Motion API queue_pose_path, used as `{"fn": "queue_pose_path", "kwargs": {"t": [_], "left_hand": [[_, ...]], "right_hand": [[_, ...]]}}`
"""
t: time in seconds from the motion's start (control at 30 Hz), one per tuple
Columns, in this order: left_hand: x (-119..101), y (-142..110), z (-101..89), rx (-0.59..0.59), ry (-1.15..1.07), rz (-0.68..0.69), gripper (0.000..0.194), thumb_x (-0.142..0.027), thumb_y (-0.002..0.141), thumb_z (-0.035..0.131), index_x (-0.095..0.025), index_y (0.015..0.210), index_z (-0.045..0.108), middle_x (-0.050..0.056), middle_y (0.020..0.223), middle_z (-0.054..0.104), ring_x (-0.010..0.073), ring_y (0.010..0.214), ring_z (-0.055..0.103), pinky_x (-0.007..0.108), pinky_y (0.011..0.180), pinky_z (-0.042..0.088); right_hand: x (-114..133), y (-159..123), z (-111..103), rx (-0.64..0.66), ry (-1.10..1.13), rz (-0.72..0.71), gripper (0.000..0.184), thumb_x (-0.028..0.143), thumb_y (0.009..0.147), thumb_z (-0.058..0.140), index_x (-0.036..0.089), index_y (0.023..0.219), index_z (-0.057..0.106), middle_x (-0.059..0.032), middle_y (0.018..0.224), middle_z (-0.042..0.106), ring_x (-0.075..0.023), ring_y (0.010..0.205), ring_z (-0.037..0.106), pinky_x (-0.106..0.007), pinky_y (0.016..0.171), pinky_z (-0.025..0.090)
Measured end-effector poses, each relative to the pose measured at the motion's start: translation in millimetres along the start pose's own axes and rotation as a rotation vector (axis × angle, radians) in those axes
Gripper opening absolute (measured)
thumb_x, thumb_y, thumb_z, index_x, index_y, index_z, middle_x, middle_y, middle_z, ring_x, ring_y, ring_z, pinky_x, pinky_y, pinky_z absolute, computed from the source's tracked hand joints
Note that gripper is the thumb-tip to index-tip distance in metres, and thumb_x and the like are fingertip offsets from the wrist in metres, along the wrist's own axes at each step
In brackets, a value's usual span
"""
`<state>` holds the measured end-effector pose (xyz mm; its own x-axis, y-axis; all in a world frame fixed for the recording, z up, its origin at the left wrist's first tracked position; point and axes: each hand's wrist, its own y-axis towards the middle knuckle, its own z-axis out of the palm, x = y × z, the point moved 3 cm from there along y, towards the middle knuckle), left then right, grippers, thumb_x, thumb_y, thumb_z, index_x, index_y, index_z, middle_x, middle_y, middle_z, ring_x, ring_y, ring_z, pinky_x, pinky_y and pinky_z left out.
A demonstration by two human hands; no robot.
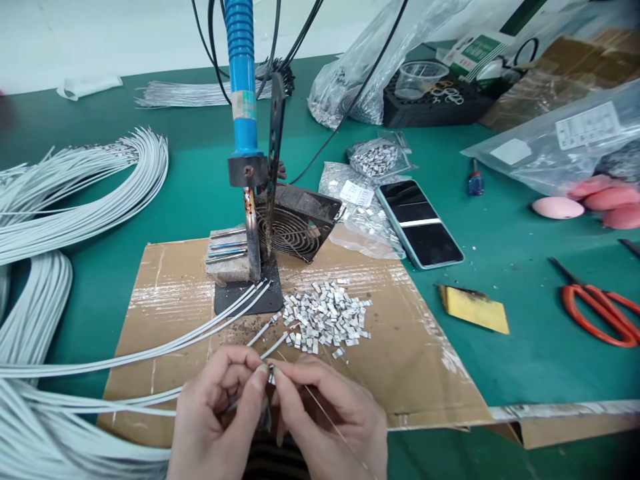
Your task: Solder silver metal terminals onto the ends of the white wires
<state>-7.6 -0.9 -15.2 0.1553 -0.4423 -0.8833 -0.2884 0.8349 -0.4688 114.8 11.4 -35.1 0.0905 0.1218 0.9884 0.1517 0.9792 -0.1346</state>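
Observation:
My left hand is closed in a pinch, with a white cable running into it from the left. Fingertips of my right hand meet it and pinch a small silver metal terminal. A thin wire, like solder, passes across my right hand. Just beyond the fingers lies a heap of similar terminals on the cardboard. Several white cables end near a blue-handled soldering iron, held tip down in a stand above a black base. How the cable and terminal meet is hidden by my fingers.
Bundled white cables fill the left side. Behind the cardboard stand a small fan and bags of terminals. A phone, a scorched yellow sponge, red-handled scissors and a small screwdriver lie to the right.

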Motion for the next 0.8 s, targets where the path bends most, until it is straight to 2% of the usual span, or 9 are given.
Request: {"fn": "queue_pose_path", "kwargs": {"t": [0.1,0.27,0.33,0.4,0.47,0.53,0.6,0.67,0.8], "left_hand": [[0,0,0.0,-0.050,0.026,0.033,0.043,-0.058,0.073,0.090,-0.019,0.080,0.073,-0.003,0.055,0.065,0.0085,0.049,0.055,0.014,0.049,0.043],[5,-4,1.4,-0.181,0.081,0.131,0.034,-0.051,0.076,0.087,-0.021,0.082,0.072,-0.003,0.057,0.068,0.0073,0.046,0.052,0.014,0.046,0.039],[4,-5,4.3,-0.189,0.068,0.124,0.036,-0.052,0.075,0.088,-0.021,0.080,0.071,-0.003,0.057,0.068,0.0078,0.046,0.053,0.015,0.046,0.040],[1,-4,6.4,-0.170,0.035,0.083,0.039,-0.053,0.072,0.090,-0.020,0.079,0.070,-0.003,0.056,0.067,0.0080,0.046,0.053,0.014,0.046,0.041],[-3,-2,6.5,-0.140,0.000,0.034,0.042,-0.054,0.069,0.092,-0.019,0.078,0.070,-0.003,0.055,0.065,0.0078,0.046,0.052,0.014,0.046,0.041],[-6,1,4.8,-0.098,-0.014,0.003,0.044,-0.053,0.066,0.094,-0.018,0.074,0.070,-0.004,0.052,0.060,0.0065,0.046,0.048,0.013,0.046,0.038],[-8,4,2.7,-0.045,-0.008,-0.022,0.044,-0.051,0.064,0.095,-0.016,0.070,0.069,-0.006,0.050,0.054,0.0045,0.046,0.042,0.013,0.046,0.031],[-9,6,0.9,-0.006,0.004,-0.039,0.044,-0.049,0.064,0.096,-0.015,0.069,0.069,-0.006,0.049,0.052,0.0036,0.046,0.038,0.013,0.047,0.025],[-9,7,-1.6,-0.031,0.014,-0.023,0.041,-0.047,0.064,0.095,-0.015,0.068,0.070,-0.005,0.051,0.053,0.0046,0.049,0.039,0.014,0.050,0.025]], "right_hand": [[4,3,-2,0.032,-0.034,-0.081,0.014,0.023,0.087,0.076,0.026,0.079,0.087,0.0016,0.057,0.065,-0.0083,0.047,0.056,-0.016,0.045,0.045],[-10,1,-2,0.102,0.137,0.175,0.022,0.038,0.087,0.081,0.019,0.077,0.085,-0.0001,0.056,0.066,-0.0103,0.040,0.056,-0.018,0.037,0.049],[-14,0,-1,0.109,0.149,0.171,0.022,0.038,0.089,0.081,0.019,0.078,0.085,0.0002,0.056,0.066,-0.0102,0.040,0.056,-0.019,0.037,0.049],[-13,2,-3,0.105,0.108,0.052,0.016,0.032,0.092,0.078,0.021,0.082,0.086,0.0014,0.058,0.066,-0.0095,0.042,0.056,-0.018,0.039,0.048],[-6,7,-7,0.128,0.012,-0.154,0.013,0.019,0.093,0.075,0.024,0.089,0.086,0.0023,0.062,0.067,-0.0093,0.047,0.059,-0.018,0.043,0.048],[5,13,-12,0.223,-0.128,-0.386,0.023,0.006,0.092,0.071,0.024,0.100,0.084,0.0013,0.071,0.073,-0.0111,0.058,0.066,-0.020,0.054,0.053],[14,19,-18,0.344,-0.258,-0.549,0.030,-0.001,0.091,0.068,0.021,0.108,0.080,-0.0016,0.080,0.077,-0.0134,0.069,0.070,-0.024,0.066,0.057],[20,24,-26,0.426,-0.306,-0.601,0.029,-0.001,0.092,0.066,0.020,0.108,0.078,-0.0025,0.082,0.077,-0.0138,0.070,0.068,-0.025,0.068,0.057],[24,34,-39,0.383,-0.268,-0.495,0.030,0.005,0.095,0.068,0.029,0.110,0.079,0.0050,0.071,0.069,-0.0104,0.063,0.063,-0.020,0.062,0.054]]}}
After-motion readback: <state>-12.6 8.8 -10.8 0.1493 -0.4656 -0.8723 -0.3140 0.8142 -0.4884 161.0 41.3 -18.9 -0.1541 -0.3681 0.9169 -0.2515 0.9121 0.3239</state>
